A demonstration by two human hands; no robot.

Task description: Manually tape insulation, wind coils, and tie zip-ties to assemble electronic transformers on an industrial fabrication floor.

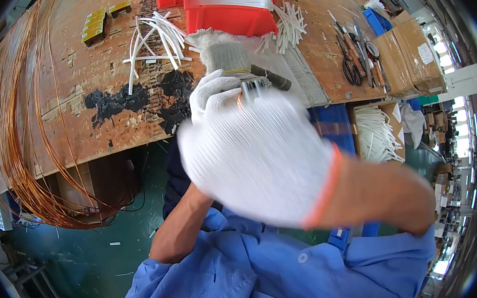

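My right hand (255, 150), in a white knitted glove with an orange cuff, fills the middle of the view. It is smeared by motion, and its fingers are hidden. Behind it my left hand (212, 93), also gloved in white, has its fingers curled closed around something mostly covered. A small shiny metal piece (251, 90) and a bit of copper-coloured wire (239, 100) show between the two hands; which hand holds them cannot be told. Just beyond, at the table edge, a grey cloth bundle (224, 54) lies beside a dark rod (272, 77).
Red bins (232, 21) with white tubes stand at the back. Loose white tubes (166, 37) and yellow blocks (95, 26) lie left of them. Copper wire coils (20, 152) hang over the left edge. Scissors (350, 68), tools and a cardboard box (408, 56) sit right.
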